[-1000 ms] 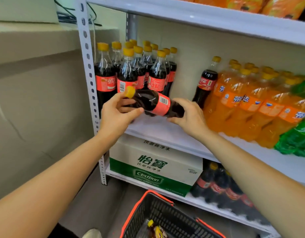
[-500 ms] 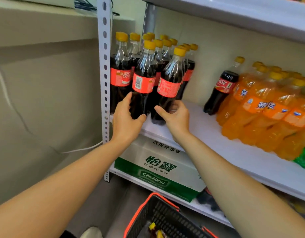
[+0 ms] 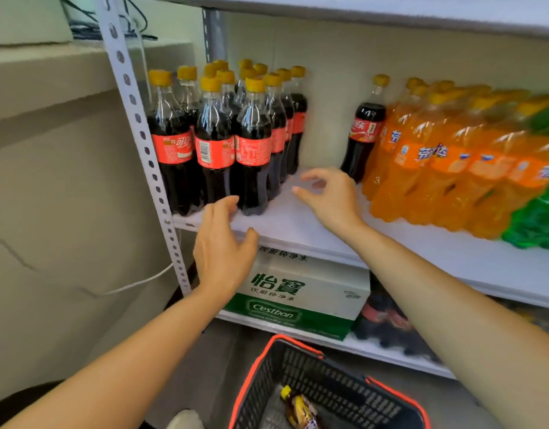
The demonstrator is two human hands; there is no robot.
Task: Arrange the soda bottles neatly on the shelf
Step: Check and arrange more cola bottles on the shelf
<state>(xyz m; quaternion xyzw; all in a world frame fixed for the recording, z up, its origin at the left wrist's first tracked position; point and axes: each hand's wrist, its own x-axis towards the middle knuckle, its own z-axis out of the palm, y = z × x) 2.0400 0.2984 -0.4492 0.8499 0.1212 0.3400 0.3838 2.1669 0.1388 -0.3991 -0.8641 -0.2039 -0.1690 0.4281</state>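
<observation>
Left hand and right hand both empty, fingers relaxed, just beside upright cola bottles on shelf.

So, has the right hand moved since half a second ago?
Yes: the right hand has pulled rightward off the front cola bottle, now holding nothing above the shelf.

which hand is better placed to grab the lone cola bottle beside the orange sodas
Probably right: the right hand is open, empty, close to the lone dark yellow-capped plastic cola bottle. The left hand sits farther off, by the grouped cola bottles.
</observation>
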